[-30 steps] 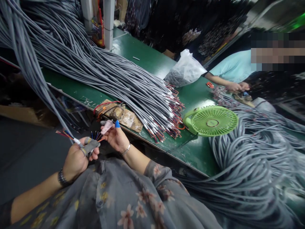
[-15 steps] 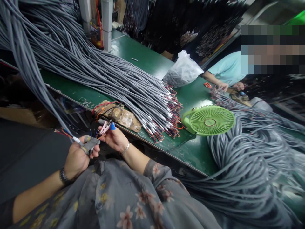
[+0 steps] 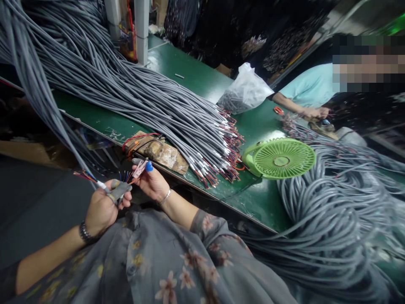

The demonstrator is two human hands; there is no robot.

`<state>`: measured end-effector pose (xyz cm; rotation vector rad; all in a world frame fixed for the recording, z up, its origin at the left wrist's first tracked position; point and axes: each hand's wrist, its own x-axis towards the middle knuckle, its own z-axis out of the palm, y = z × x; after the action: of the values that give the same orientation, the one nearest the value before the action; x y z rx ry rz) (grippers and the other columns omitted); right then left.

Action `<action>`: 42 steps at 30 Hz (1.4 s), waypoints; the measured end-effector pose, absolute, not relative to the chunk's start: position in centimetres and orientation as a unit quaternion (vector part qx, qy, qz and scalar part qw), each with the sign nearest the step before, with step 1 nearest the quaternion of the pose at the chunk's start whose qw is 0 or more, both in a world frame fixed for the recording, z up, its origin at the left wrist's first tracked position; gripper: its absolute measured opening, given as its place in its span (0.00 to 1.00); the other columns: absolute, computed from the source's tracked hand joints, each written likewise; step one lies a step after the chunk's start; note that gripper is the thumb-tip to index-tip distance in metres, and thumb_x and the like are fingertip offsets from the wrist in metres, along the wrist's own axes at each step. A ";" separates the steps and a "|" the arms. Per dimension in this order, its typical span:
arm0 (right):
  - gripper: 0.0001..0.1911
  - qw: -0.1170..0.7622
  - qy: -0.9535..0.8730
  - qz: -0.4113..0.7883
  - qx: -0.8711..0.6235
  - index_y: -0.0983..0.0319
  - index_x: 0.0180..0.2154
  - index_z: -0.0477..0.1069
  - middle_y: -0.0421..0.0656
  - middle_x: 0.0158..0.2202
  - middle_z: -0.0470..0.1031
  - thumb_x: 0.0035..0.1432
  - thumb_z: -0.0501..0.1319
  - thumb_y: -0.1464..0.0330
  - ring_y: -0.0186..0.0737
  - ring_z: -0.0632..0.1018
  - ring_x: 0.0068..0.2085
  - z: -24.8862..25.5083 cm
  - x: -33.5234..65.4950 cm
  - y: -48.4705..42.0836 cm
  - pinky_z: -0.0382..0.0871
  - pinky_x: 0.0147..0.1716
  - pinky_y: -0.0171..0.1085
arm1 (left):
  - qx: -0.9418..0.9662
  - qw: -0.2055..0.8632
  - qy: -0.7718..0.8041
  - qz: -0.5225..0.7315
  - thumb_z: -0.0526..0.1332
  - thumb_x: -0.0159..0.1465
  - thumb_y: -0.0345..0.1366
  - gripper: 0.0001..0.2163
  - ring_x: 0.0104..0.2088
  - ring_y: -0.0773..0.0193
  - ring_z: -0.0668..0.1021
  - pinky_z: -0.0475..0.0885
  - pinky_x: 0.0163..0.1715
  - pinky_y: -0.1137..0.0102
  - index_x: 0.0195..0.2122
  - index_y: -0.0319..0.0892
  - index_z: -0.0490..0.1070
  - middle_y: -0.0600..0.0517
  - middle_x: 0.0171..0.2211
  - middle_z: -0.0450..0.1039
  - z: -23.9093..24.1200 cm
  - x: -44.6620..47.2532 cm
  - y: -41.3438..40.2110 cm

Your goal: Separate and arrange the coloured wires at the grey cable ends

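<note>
My left hand [image 3: 101, 207], with grey wraps on the thumb and forefinger, is closed around the end of a grey cable [image 3: 47, 109] that runs up and to the left. Thin coloured wires [image 3: 126, 176] fan out of that cable end between my two hands. My right hand [image 3: 152, 180], with a blue cap on one fingertip, pinches a small pink tool [image 3: 139, 168] at the wire tips. Both hands work in front of the green table's near edge [image 3: 202, 192], above my lap.
A thick bundle of grey cables [image 3: 152, 105] with stripped ends lies across the green table. A green fan [image 3: 280, 158] lies flat beside it. A clear plastic bag [image 3: 243, 93] sits farther back. Coiled grey cables [image 3: 332, 219] pile at right. Another person's hands [image 3: 311, 112] work across the table.
My right hand has drawn slightly down and left toward the wire tips. The left hand keeps the same hold on the cable end.
</note>
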<state>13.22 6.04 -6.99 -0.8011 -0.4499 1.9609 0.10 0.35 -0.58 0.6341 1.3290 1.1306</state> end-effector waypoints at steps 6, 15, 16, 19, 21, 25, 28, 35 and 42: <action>0.26 0.437 -0.203 0.812 -0.329 0.60 0.34 0.76 0.44 0.34 0.80 0.63 0.64 0.42 0.38 0.78 0.36 -6.4 14.2 5.8 0.75 0.35 0.35 | 0.295 0.595 0.568 0.487 0.74 0.40 0.40 0.12 0.13 0.68 0.71 0.62 0.13 0.76 0.18 0.44 0.72 0.54 0.14 0.75 -0.7 -0.4 -0.2; 0.29 0.374 -0.330 0.796 -0.343 0.61 0.32 0.76 0.38 0.29 0.78 0.36 0.82 0.50 0.31 0.73 0.28 -5.5 14.6 3.5 0.71 0.30 0.32 | 0.332 0.589 0.561 0.477 0.71 0.42 0.40 0.08 0.14 0.66 0.72 0.63 0.14 0.73 0.17 0.45 0.74 0.52 0.15 0.75 -1.4 -1.0 -0.7; 0.28 0.388 -0.337 0.779 -0.358 0.61 0.31 0.76 0.36 0.27 0.76 0.34 0.83 0.52 0.29 0.71 0.26 -5.4 14.4 3.3 0.69 0.29 0.31 | 0.346 0.588 0.560 0.470 0.72 0.42 0.40 0.09 0.14 0.66 0.72 0.63 0.14 0.73 0.17 0.45 0.74 0.51 0.15 0.76 -1.6 -1.1 -0.7; 0.26 0.413 -0.352 0.750 -0.378 0.62 0.28 0.76 0.36 0.25 0.74 0.35 0.82 0.53 0.29 0.70 0.25 -5.3 13.9 2.9 0.67 0.29 0.33 | 0.409 0.598 0.549 0.416 0.72 0.45 0.42 0.09 0.15 0.65 0.74 0.64 0.14 0.74 0.18 0.44 0.76 0.49 0.16 0.77 -2.1 -1.4 -0.6; 0.26 0.408 -0.374 0.744 -0.374 0.62 0.27 0.76 0.37 0.25 0.75 0.35 0.82 0.52 0.31 0.72 0.26 -5.2 13.9 2.9 0.69 0.31 0.34 | 0.448 0.614 0.535 0.368 0.72 0.47 0.41 0.09 0.15 0.64 0.75 0.64 0.15 0.74 0.18 0.44 0.77 0.48 0.16 0.77 -2.3 -1.7 -0.5; 0.25 0.396 -0.407 0.731 -0.379 0.61 0.27 0.77 0.37 0.25 0.77 0.36 0.82 0.52 0.32 0.73 0.27 -5.2 14.5 3.0 0.71 0.33 0.36 | 0.451 0.643 0.522 0.332 0.73 0.47 0.42 0.10 0.15 0.64 0.75 0.65 0.15 0.74 0.18 0.44 0.77 0.49 0.15 0.77 -2.3 -1.8 -0.3; 0.28 0.386 -0.387 0.753 -0.367 0.62 0.30 0.78 0.38 0.27 0.78 0.35 0.82 0.50 0.32 0.73 0.27 -5.3 15.3 3.2 0.71 0.32 0.34 | 0.404 0.645 0.530 0.374 0.75 0.46 0.45 0.13 0.14 0.65 0.74 0.63 0.14 0.74 0.18 0.44 0.76 0.50 0.15 0.76 -2.0 -1.5 -0.3; 0.27 0.383 -0.348 0.780 -0.353 0.61 0.33 0.77 0.37 0.29 0.77 0.37 0.82 0.53 0.31 0.71 0.27 -6.0 15.5 2.7 0.70 0.29 0.34 | 0.344 0.630 0.540 0.439 0.78 0.43 0.47 0.16 0.14 0.65 0.74 0.63 0.14 0.74 0.18 0.44 0.74 0.52 0.15 0.75 -1.8 -1.0 -0.3; 0.27 0.402 -0.401 0.726 -0.388 0.61 0.27 0.73 0.35 0.24 0.72 0.37 0.81 0.51 0.30 0.68 0.25 -5.6 14.2 3.0 0.64 0.28 0.34 | 0.395 0.646 0.530 0.381 0.78 0.43 0.47 0.15 0.15 0.65 0.75 0.66 0.16 0.74 0.17 0.43 0.77 0.50 0.15 0.77 -2.2 -1.2 -0.2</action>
<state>14.18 3.02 -5.59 -0.9806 -1.0144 1.8357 -1.15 -0.20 -2.21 0.8998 1.2064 0.8679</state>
